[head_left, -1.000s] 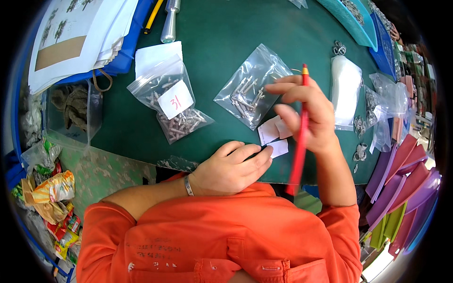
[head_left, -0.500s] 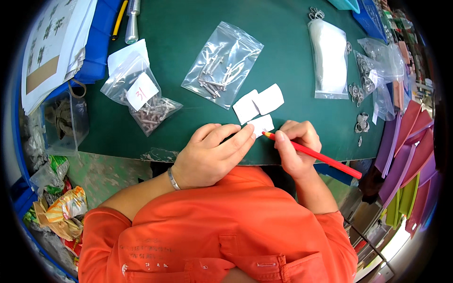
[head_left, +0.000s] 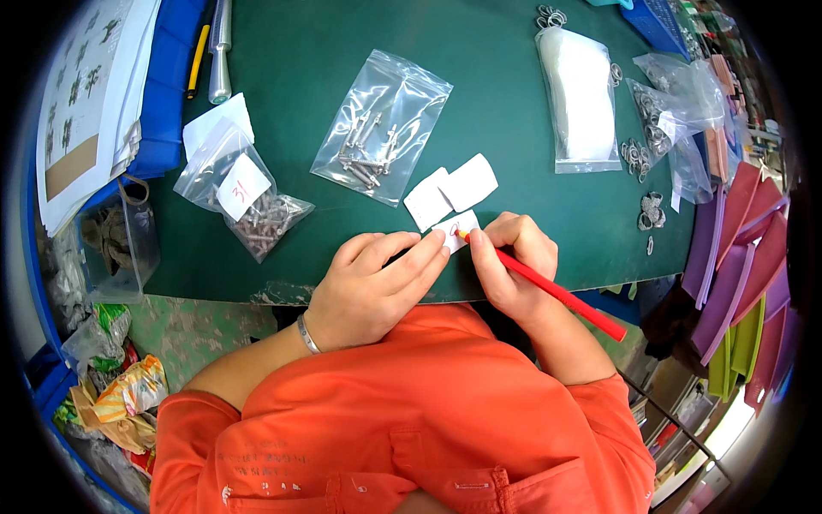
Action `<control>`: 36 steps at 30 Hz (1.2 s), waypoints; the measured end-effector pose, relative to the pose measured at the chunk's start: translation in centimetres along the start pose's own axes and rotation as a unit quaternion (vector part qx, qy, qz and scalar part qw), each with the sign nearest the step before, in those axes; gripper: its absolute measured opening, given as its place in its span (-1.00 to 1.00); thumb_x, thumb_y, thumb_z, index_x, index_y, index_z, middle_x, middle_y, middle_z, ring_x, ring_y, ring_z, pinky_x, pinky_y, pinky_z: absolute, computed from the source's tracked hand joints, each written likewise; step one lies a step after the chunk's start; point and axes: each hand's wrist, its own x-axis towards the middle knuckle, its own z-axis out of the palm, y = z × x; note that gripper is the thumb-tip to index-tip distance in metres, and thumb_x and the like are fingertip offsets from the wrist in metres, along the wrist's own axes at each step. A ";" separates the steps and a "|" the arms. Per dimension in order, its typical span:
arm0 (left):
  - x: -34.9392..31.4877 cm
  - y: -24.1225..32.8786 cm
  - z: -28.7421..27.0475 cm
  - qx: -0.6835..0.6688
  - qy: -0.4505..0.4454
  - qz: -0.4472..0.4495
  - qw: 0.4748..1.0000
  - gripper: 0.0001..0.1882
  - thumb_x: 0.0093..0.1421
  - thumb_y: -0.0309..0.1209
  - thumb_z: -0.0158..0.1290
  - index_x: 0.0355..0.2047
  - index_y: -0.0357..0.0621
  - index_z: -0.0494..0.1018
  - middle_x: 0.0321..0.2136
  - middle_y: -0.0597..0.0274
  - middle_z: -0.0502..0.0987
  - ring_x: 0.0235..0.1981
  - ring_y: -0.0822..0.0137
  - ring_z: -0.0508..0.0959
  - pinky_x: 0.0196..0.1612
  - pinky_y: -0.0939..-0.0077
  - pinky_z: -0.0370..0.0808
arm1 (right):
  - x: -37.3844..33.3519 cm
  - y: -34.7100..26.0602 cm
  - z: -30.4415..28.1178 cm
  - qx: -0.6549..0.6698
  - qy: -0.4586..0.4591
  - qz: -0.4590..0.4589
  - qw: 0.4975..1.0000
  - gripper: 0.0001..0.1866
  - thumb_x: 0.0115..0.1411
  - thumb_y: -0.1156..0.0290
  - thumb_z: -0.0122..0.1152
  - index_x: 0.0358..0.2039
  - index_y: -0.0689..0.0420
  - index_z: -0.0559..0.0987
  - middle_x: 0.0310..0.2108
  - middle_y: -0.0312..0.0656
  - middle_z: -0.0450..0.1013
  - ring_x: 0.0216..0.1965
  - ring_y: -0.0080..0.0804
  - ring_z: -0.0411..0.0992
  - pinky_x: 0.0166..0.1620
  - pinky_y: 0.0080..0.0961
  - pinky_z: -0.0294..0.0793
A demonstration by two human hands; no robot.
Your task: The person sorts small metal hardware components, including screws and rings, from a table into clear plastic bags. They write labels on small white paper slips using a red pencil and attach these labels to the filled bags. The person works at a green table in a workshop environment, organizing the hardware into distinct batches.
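Observation:
A red marker pen (head_left: 561,292) is gripped in my right hand (head_left: 517,261), its tip on a small white paper slip (head_left: 456,231) that bears a red mark. My left hand (head_left: 370,287) lies flat beside it, fingers stretched out, their tips pressing the slip's left edge to the table. Just beyond are two more blank slips (head_left: 469,182), side by side and touching. Farther up lies a clear zip bag (head_left: 382,128) with several metal screw-like pieces. To the left, another clear bag (head_left: 262,227) holds many such pieces, with a written white slip on it.
The green table (head_left: 282,51) carries a stack of clear bags (head_left: 579,103) at right, with metal rings (head_left: 652,211) and filled bags (head_left: 676,128) beyond. At left are a yellow marker (head_left: 198,60), a metal rod (head_left: 220,64), a blue tray (head_left: 167,94) and a clear box (head_left: 137,248).
A red mark now shows on the slip under the pen, where it looked blank before. The whole view has shifted slightly; the left hand still holds the slip down.

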 end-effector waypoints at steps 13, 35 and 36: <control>0.0 0.2 -0.2 -0.001 0.005 -0.003 1.000 -0.62 0.09 -0.42 0.05 -0.05 -0.04 0.57 0.03 0.37 0.52 -0.08 0.32 0.51 -0.07 0.37 0.42 | 2.5 0.4 -3.7 -0.029 -0.030 -0.034 0.999 -0.82 0.10 0.58 0.33 -0.51 0.18 0.46 -0.61 -0.20 0.43 -0.65 -0.39 0.39 -0.57 -0.50 0.35; 1.2 0.1 -2.4 -0.116 -0.027 -0.008 0.993 -0.52 -0.09 -0.48 0.29 -0.08 -0.12 0.54 0.03 0.18 0.51 -0.06 0.12 0.51 -0.05 0.28 0.43 | 5.7 2.2 -6.2 -0.388 -0.056 -0.136 0.910 -0.76 0.02 0.54 0.17 -0.23 0.16 0.54 -0.23 -0.09 0.45 -0.21 -0.11 0.43 -0.18 -0.25 0.43; 1.6 -0.3 -3.0 -0.134 -0.004 -0.013 0.991 -0.52 -0.10 -0.48 0.31 -0.09 -0.14 0.54 0.01 0.15 0.51 -0.07 0.09 0.51 -0.06 0.27 0.44 | 6.1 1.9 -6.1 -0.387 -0.055 -0.163 0.906 -0.74 0.01 0.55 0.15 -0.22 0.15 0.54 -0.23 -0.10 0.44 -0.21 -0.11 0.42 -0.18 -0.25 0.43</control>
